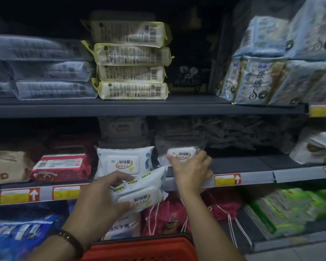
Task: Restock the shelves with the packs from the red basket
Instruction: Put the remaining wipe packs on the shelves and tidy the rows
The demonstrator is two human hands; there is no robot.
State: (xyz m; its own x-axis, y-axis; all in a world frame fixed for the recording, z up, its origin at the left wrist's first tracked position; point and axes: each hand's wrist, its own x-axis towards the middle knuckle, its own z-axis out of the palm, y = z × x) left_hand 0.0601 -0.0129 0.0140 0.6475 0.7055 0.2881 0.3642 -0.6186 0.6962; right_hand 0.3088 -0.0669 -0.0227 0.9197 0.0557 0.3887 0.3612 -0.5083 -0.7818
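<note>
1. Dim shop floor [309, 253]; red basket [139, 249] nearest.
2. Left grip [102, 194] curled round wipes pack [145, 191], just below middle shelf [252, 164].
3. Right grip [190, 168] pinches second pack [181, 154] standing on that shelf.
4. Likely light, squashy, slick: hold across the sides.

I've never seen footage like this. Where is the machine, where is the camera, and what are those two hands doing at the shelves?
There is no machine here. A person is working with bare hands, and the single picture comes from a camera worn on their head, looking forward and down. The left hand grips a tilted white pack in the air in front of the middle shelf. The right hand holds a matching shelved pack between thumb and fingers at the front of that shelf. The red basket shows at the bottom edge, but what is inside it is out of view. On the shelf above sits a stack of yellow-edged packs.
</note>
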